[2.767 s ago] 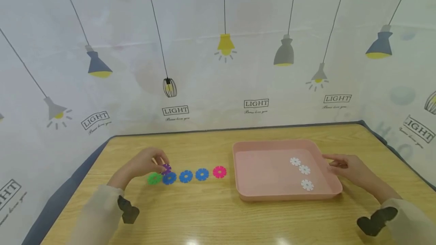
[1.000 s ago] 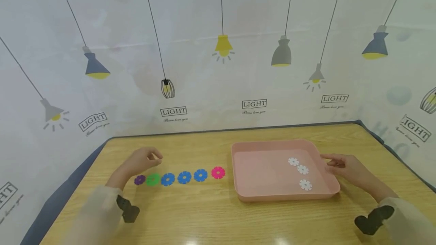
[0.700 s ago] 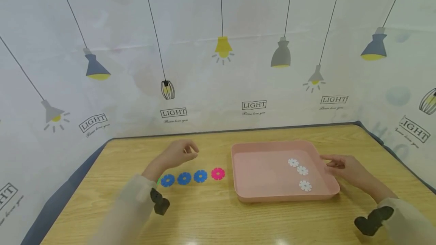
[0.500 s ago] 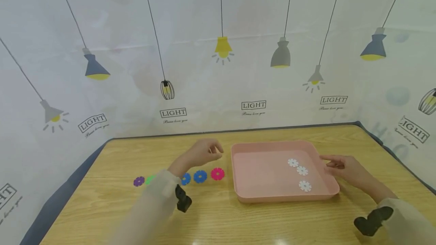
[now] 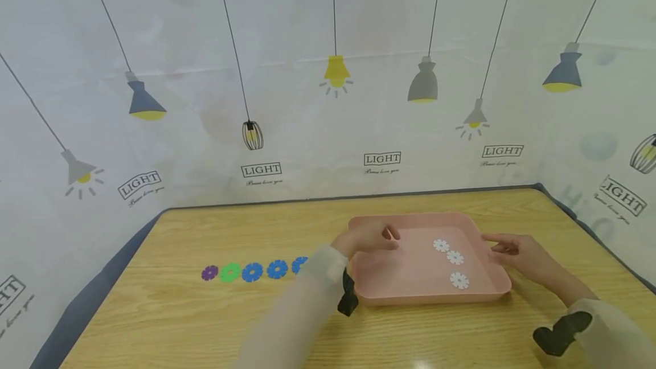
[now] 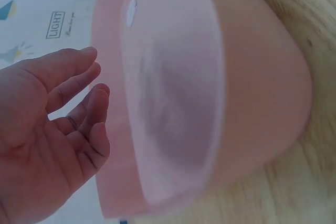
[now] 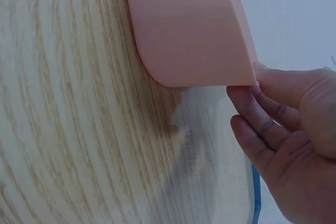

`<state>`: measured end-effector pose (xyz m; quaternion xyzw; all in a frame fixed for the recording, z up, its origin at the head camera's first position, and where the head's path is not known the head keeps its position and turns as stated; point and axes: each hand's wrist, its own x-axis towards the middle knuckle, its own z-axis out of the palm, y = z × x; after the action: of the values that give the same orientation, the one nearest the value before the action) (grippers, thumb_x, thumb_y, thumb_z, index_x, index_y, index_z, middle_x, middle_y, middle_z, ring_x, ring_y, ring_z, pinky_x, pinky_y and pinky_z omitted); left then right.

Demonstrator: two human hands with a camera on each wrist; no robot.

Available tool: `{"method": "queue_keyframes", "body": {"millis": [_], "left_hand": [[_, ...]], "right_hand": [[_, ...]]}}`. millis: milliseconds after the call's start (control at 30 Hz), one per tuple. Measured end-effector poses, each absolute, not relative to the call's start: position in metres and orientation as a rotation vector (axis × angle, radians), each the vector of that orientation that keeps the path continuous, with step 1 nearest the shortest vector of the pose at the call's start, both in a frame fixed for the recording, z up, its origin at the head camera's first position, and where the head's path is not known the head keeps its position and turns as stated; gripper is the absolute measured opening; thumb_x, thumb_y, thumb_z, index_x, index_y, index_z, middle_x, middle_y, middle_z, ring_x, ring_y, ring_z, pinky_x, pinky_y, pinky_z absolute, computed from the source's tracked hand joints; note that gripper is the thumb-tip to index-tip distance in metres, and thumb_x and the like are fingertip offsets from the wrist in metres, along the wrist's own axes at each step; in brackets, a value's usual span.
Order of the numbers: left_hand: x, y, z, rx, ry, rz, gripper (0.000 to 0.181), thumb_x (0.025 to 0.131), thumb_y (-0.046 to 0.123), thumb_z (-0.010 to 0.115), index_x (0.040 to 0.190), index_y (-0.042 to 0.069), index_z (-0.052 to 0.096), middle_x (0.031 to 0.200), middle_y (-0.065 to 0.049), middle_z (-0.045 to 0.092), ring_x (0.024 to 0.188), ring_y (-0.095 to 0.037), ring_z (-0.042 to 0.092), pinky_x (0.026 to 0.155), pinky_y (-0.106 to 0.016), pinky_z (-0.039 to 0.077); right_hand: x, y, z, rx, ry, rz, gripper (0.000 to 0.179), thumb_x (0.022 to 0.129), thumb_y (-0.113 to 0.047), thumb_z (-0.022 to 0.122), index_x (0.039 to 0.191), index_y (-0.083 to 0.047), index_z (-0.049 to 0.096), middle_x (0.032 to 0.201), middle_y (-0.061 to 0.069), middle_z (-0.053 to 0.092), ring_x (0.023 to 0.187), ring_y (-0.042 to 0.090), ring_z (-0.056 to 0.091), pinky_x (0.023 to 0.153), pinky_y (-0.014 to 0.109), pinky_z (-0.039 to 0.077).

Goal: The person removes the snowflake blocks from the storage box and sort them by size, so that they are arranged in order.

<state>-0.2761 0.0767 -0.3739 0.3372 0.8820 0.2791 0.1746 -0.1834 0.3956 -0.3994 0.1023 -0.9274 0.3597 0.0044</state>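
Observation:
My left hand (image 5: 370, 236) hovers over the left part of a shallow pink tray (image 5: 410, 292). Its fingers are loosely bent with nothing between them, as the left wrist view also shows. On the tray's floor lie white notched plastic discs: one (image 5: 441, 245) at the back, another (image 5: 454, 257) close to it, and a third (image 5: 459, 281) nearer the front. At the tray's right side, my right hand (image 5: 525, 252) pinches the rim between thumb and fingers; in the right wrist view the thumb (image 7: 278, 80) lies on the edge.
Left of the tray, a row of notched discs lies on the wooden table (image 5: 169, 312): purple (image 5: 209, 273), green (image 5: 230, 273) and several blue ones (image 5: 252, 272). My left sleeve (image 5: 302, 295) partly covers the row's right end. A printed curtain (image 5: 307, 130) stands behind.
My left hand set the purple disc down left of the green one, let go, then swept right over the row to above the tray. My right hand has stayed at the rim.

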Motion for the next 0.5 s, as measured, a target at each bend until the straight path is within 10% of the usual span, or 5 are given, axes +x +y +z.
{"method": "queue_keyframes", "body": {"millis": [500], "left_hand": [[-0.269, 0.138, -0.383, 0.967, 2.401, 0.710, 0.041, 0.085, 0.017, 0.066, 0.124, 0.008, 0.056, 0.124, -0.002, 0.055, 0.107, -0.013, 0.053, 0.084, -0.023, 0.043]], "right_hand": [[-0.184, 0.398, -0.401, 0.339, -2.902, 1.111, 0.046, 0.089, -0.012, 0.061, 0.126, 0.011, 0.047, 0.097, 0.019, 0.064, 0.084, 0.023, 0.061, 0.065, 0.026, 0.050]]}}
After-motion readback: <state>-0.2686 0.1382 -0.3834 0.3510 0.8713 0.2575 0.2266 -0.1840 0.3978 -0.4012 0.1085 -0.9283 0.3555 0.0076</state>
